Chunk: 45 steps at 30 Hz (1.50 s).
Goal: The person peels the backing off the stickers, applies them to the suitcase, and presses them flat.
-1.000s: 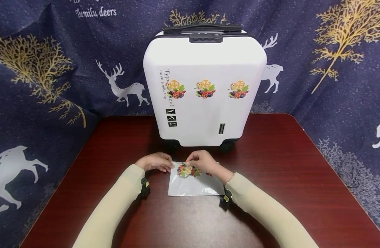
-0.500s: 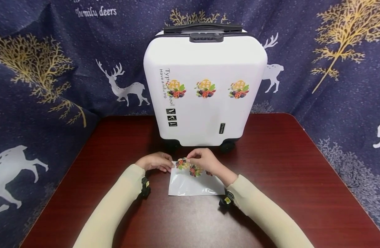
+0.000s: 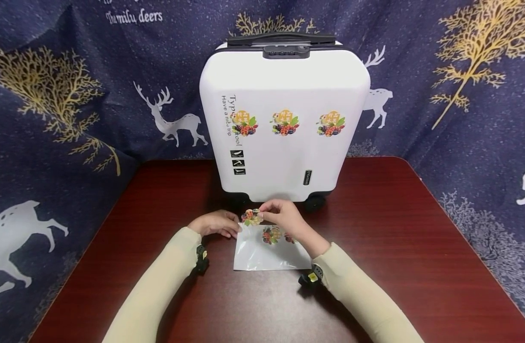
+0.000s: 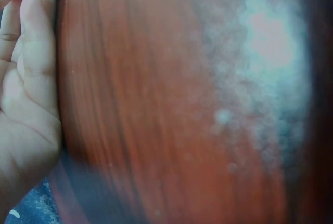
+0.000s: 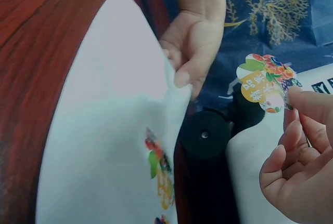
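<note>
A fruit sticker [image 3: 251, 217] with a scalloped edge is pinched between thumb and finger of my right hand [image 3: 286, 220]. It is off the white sticker sheet [image 3: 268, 257], just above the sheet's far edge. In the right wrist view, the sticker [image 5: 266, 81] shows berries, leaves and an orange patch with characters. My left hand [image 3: 217, 224] pinches the sheet's far left corner, thumb on top and fingers partly hidden beneath. More fruit stickers [image 3: 271, 235] remain on the sheet, partly behind my right hand. The left wrist view shows part of my left hand [image 4: 31, 78] beside the tabletop.
A white suitcase [image 3: 284, 162] stands upright behind the sheet, with black wheels [image 3: 315, 202] at its base. Three fruit stickers [image 3: 285, 123] sit in a row on its front. A dark red table [image 3: 374, 228] lies underneath. Blue deer-printed cloth [image 3: 168, 57] hangs behind.
My right hand has lifted the fruit sticker from the sheet and moved it away from me, past the far edge. My left hand stays at the sheet's corner.
</note>
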Motion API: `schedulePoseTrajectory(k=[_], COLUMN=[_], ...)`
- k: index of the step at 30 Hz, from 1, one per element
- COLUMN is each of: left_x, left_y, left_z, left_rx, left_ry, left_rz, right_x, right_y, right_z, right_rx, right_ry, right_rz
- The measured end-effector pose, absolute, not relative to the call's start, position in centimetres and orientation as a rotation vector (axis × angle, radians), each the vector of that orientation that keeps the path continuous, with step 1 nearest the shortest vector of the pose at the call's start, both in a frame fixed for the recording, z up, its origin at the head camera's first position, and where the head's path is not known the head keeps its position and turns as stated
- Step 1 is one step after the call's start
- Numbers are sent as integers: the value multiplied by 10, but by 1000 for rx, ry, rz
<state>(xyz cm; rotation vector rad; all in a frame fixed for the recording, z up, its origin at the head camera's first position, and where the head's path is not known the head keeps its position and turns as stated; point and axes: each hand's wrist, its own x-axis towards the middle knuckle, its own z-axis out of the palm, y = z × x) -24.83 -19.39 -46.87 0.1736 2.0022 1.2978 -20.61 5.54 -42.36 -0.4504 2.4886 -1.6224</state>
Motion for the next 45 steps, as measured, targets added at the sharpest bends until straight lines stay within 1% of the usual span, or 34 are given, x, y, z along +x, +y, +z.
schedulePoseTrajectory(k=[11,30,45], left_x=[-248,-249,-246], left_y=[-193,-195,-193], left_z=[-468,-470,-466], left_rx=[165,162,158], left_ry=[1996,2000,2011], left_rz=[1303,1307,1304], right_x=[-206,-217,-223], right_y=[53,48,46], right_z=[-412,-389,-370], right_rx=[-432,-541,-575], right_ry=[2445,2395,2396], right_rz=[-1682,-1805,-1938])
